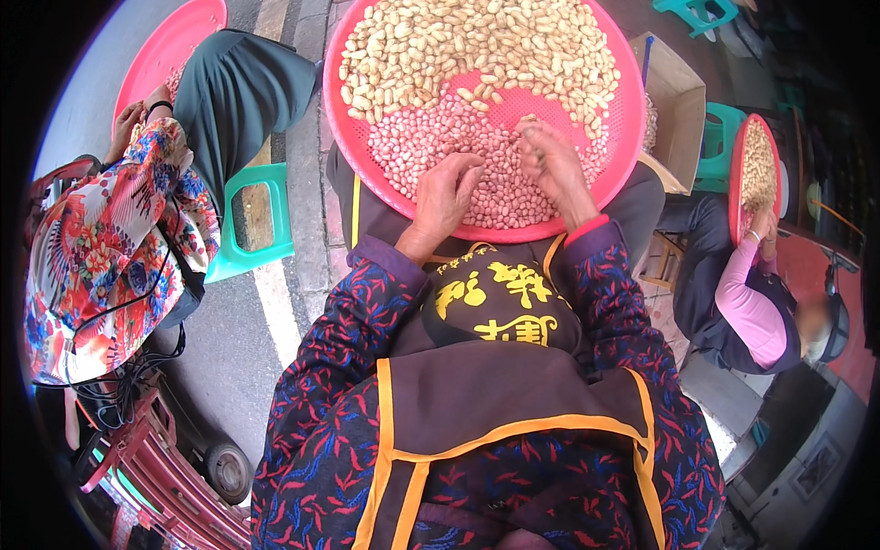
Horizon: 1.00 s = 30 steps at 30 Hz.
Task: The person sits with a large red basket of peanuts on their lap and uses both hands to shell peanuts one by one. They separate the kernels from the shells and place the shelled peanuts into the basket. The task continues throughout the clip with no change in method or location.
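Across my lap rests a round pink plastic tray [636, 148] with a perforated bottom. Unshelled peanuts [474, 41] cover its far half; shelled peanut kernels [419, 144] with pinkish skins lie in the near half. My left hand [447, 199] is over the kernels at the near left, fingers curled, thumb and forefinger close together; whether something is between them cannot be told. To its right, my right hand [553, 165] is raised over the kernels, slightly blurred, with a peanut [528, 118] at its fingertips. The two hands are apart.
At left a person in a floral top works at another pink tray [148, 62], beside a green plastic stool [258, 220]. A cardboard box [670, 110] stands right of my tray. Farther right, a person in pink sleeves holds a tray of peanuts [756, 165]. A red cart [172, 474] is at lower left.
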Available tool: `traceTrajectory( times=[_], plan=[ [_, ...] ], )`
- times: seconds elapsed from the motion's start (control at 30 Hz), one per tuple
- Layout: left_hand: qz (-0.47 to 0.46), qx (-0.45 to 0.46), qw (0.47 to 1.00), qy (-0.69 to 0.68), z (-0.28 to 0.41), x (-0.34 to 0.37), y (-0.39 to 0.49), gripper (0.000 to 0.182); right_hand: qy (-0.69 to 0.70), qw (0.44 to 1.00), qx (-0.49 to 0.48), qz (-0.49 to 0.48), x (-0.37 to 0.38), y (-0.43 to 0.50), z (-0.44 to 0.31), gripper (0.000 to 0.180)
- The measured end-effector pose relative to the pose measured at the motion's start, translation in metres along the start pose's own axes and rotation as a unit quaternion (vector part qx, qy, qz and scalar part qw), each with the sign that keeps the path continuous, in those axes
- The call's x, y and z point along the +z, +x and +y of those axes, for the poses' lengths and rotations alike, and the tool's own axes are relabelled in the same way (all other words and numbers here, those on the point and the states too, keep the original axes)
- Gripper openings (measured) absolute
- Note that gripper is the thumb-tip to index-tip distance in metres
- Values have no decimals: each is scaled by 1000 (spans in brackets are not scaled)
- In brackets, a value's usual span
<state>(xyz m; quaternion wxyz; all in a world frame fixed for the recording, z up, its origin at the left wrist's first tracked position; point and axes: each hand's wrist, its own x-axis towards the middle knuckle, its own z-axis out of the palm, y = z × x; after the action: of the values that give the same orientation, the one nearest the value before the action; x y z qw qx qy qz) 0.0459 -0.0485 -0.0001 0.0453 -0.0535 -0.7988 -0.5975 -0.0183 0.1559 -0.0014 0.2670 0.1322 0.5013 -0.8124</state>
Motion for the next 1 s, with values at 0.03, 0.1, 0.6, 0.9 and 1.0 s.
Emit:
traceTrajectory(
  times=[0.03,0.1,0.6,0.9,1.0],
  plan=[
    [-13,-9,1000,0,-2,1,-1,12,-174,979,-56,87,1,6,-8,13],
    [-39,-27,999,1,-6,2,-1,12,-435,870,-146,181,3,12,-16,12],
    [-41,-106,989,-94,-18,4,0,17,-225,970,-42,77,13,20,-31,14],
    [-132,-242,884,-378,-7,-7,8,30,-27,997,64,-25,57,-21,8,14],
    [-129,-241,889,-368,-7,-8,8,27,-50,997,54,-28,59,-23,10,15]
  ],
)
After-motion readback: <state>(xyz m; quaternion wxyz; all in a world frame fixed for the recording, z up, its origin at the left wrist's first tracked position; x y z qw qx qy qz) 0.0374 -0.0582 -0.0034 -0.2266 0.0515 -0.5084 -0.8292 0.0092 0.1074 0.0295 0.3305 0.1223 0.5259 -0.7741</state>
